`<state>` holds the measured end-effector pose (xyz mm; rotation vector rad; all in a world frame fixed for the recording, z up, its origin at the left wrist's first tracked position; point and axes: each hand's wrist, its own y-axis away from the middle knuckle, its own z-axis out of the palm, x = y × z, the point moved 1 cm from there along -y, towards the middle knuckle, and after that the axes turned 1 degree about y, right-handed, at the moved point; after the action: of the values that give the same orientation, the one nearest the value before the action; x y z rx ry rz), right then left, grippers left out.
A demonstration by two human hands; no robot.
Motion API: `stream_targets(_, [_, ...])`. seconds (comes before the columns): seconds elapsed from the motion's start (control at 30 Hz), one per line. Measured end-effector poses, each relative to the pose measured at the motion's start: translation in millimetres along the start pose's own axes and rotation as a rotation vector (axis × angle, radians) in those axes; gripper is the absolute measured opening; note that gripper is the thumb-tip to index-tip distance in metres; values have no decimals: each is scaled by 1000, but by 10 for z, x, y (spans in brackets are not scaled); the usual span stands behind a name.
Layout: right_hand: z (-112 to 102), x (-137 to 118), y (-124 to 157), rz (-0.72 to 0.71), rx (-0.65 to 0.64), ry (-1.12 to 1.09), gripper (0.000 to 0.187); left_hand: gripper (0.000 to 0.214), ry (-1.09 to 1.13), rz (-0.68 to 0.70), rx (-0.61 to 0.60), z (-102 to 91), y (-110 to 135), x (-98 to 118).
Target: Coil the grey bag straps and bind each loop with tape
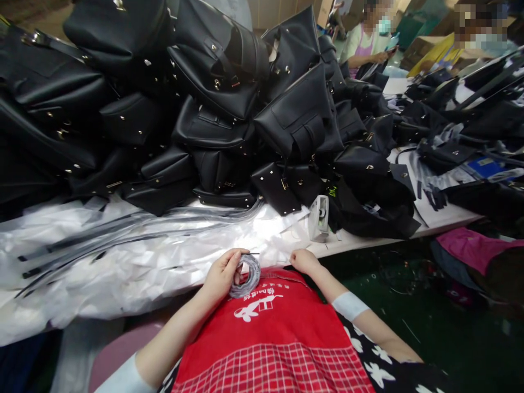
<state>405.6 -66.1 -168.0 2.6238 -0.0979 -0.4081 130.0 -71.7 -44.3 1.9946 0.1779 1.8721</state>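
My left hand [224,272] is closed on a coiled strap [246,287] that looks wrapped in clear plastic. A short dark end sticks out from the top of the coil, which hangs in front of the red apron. To its right, at the table's front edge, my right hand [303,261] is closed in a pinch. What its fingers hold, if anything, is too small to make out. Long dark straps in clear plastic [123,225] lie on white sheeting [135,273] beyond and left of my left hand.
Black handbags [295,117] are piled high along the back. A small white device [318,218] stands near the table edge, beside dark cloth [368,210]. Co-workers [364,46] are at the far right. A pink cloth [475,248] is at the right, below table height.
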Motion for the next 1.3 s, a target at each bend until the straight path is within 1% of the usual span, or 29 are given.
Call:
stream_targets(0.1, [147,-89,-40,-32,28,85,30,43,31,-14,30,-5,23,-56])
stream_targets(0.2, [204,-151,-115,-47,37,140,30,43,21,-20,33,25,23,-60])
stream_targets(0.27, [186,-154,-159,-46,27,153,28,43,23,-27,40,32,23,-55])
stream_targets(0.37, [70,-89,-192,-32,7,137,26,44,65,-44,46,25,26,-54])
stream_targets(0.5, [-236,78,-134,-8,-8,56,26,43,69,-37,33,24,20,-37])
stream_targets(0.6, [-546,100,38,-27,-7,-19,30,44,58,-26,-20,46,-14,0])
stream_targets(0.67, [-780,-14,232,-111,20,-197,30,46,77,-41,-99,73,-54,30])
stream_targets(0.73, [-1026,-223,481,-241,64,-492,32,46,103,-65,-176,102,-100,60])
stream_targets(0.8, [-1257,-465,747,-335,68,-761,37,45,111,-90,-226,128,-147,87])
stream_targets(0.83, [-1353,-577,871,-352,22,-868,34,45,113,-98,-240,139,-167,97])
stream_targets(0.87, [-1430,-675,980,-358,-63,-977,31,44,120,-99,-245,150,-185,106])
stream_targets(0.93, [-1511,-816,1138,-361,-314,-1206,31,45,166,-95,-237,170,-213,113])
stream_targets(1.0, [-1486,-883,1202,-359,-557,-1390,41,48,224,-98,-217,186,-236,104])
stream_targets(1.03, [-1436,-897,1197,-352,-632,-1443,46,51,245,-105,-213,194,-247,94])
stream_targets(1.07, [-1367,-903,1172,-339,-667,-1466,50,54,258,-111,-211,200,-259,82])
stream_targets(1.1, [-1286,-905,1131,-316,-663,-1469,51,57,263,-115,-215,206,-271,69])
stream_targets(1.13, [-1201,-909,1080,-286,-620,-1454,49,58,264,-115,-218,210,-285,57])
stream_targets(1.17, [-1123,-914,1027,-255,-542,-1418,44,59,263,-110,-217,214,-300,46])
stream_targets(1.2, [-1061,-922,978,-232,-425,-1357,38,58,261,-104,-214,216,-314,36])
stream_targets(1.23, [-1021,-933,937,-231,-276,-1267,33,58,257,-99,-205,218,-328,28])
stream_targets(1.27, [-1006,-946,910,-264,-110,-1145,28,58,252,-96,-199,219,-340,22])
stream_targets(1.3, [-1013,-962,897,-330,53,-1002,24,59,246,-95,-195,219,-350,18])
